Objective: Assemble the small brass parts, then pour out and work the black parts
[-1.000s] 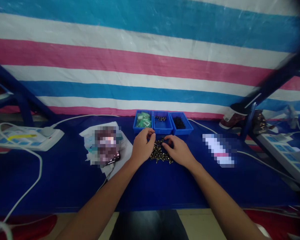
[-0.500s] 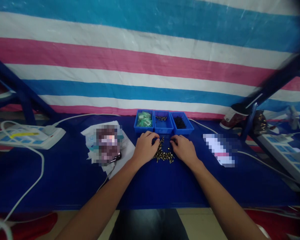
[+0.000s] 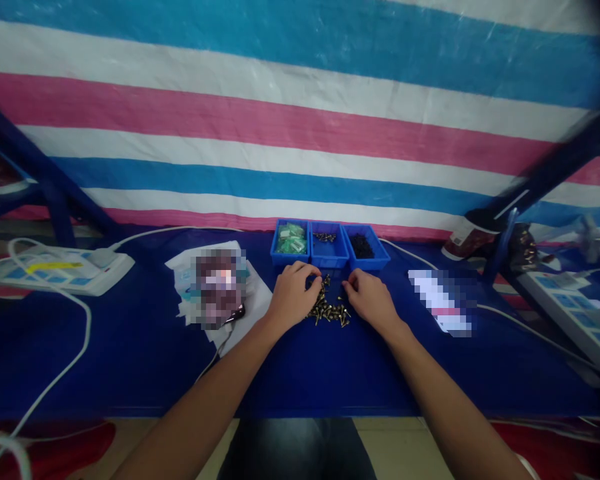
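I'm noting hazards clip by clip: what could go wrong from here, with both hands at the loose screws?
The pile of small brass-coloured screws lies loose on the blue tabletop, so a sweep of the left hand or right hand might scatter some. The blue plastic bins stand side by side, so a piece could drop into the wrong one. A forearm might also snag the cable by the left forearm.

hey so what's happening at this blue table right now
A person has both bare hands at a loose pile of small brass-coloured screws on the blue table. The left hand rests against the pile's edge; the right hand is beside it, fingers curled. Whether either grips a screw is too small to tell. Behind stand three blue plastic bins, holding green packets, a few small metallic pieces and black pieces.
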Demonstrator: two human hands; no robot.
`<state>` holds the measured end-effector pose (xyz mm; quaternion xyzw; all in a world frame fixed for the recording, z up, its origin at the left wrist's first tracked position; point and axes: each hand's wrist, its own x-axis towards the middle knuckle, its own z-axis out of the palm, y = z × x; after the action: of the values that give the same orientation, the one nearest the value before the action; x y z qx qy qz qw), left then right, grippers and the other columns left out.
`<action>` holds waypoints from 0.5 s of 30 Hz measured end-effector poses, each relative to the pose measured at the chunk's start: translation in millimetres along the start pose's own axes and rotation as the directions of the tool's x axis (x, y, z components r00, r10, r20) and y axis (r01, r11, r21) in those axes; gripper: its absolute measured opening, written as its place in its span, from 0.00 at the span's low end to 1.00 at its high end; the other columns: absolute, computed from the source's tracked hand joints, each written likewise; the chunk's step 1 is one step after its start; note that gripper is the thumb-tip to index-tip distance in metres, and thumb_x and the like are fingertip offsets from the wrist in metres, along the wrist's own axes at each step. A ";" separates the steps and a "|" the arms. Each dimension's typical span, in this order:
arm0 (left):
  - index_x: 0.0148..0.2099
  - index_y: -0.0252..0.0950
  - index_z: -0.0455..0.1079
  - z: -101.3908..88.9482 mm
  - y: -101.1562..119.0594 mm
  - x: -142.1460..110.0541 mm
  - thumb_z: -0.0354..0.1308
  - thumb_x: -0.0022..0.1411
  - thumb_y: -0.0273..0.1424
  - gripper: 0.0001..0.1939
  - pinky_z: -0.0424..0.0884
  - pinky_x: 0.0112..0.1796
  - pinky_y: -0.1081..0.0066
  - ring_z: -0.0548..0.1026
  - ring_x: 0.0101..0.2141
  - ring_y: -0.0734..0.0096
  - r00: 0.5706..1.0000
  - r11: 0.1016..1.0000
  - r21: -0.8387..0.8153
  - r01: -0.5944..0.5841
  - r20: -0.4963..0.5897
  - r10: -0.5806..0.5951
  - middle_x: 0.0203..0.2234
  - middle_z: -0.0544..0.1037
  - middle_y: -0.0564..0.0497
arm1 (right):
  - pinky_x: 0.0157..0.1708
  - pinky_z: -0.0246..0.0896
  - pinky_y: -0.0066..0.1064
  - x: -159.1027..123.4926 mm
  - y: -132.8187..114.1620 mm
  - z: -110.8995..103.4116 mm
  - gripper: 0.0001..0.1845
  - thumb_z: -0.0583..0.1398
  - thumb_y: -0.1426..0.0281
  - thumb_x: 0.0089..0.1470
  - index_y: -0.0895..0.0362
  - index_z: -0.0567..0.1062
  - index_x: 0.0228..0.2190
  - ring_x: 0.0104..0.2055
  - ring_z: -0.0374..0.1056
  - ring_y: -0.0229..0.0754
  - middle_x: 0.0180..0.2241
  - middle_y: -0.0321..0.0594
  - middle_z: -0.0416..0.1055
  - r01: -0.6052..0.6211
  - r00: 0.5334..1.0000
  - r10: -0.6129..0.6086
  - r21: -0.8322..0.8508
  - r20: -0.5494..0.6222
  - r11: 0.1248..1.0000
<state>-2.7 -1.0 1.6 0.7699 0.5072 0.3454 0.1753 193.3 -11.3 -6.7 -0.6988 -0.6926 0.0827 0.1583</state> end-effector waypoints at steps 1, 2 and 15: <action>0.42 0.40 0.74 -0.2 0.2 0.0 0.54 0.65 0.32 0.08 0.67 0.48 0.57 0.71 0.44 0.59 1.000 1.000 -0.001 -0.001 -0.001 0.001 0.40 0.75 0.48 | 0.29 0.50 0.31 -0.1 -0.2 -0.3 0.08 0.56 0.63 0.61 0.54 0.70 0.34 0.34 0.71 0.45 0.34 0.41 0.76 -0.004 1.000 0.004 0.000 0.002 1.000; 0.42 0.40 0.74 -0.3 0.4 0.0 0.54 0.65 0.32 0.08 0.67 0.48 0.57 0.71 0.44 0.59 1.000 1.000 -0.002 -0.004 -0.001 0.004 0.40 0.75 0.48 | 0.29 0.50 0.32 -0.2 -0.4 -0.5 0.08 0.55 0.63 0.61 0.54 0.70 0.35 0.34 0.71 0.45 0.34 0.41 0.76 -0.011 1.000 0.011 0.001 0.003 1.000; 0.42 0.40 0.73 0.7 0.8 -0.7 0.54 0.65 0.32 0.08 0.67 0.47 0.58 0.71 0.44 0.59 1.000 1.000 -0.019 -0.010 0.009 0.010 0.40 0.75 0.49 | 0.33 0.52 0.33 -0.2 -1.1 -3.7 0.10 0.55 0.69 0.57 0.53 0.75 0.38 0.37 0.73 0.47 0.34 0.40 0.78 0.024 0.999 -0.024 0.018 0.026 1.000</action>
<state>-1.9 -1.9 1.4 0.7722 0.4995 0.3475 0.1829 193.5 -11.9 -2.9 -0.6879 -0.7022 0.0962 0.1563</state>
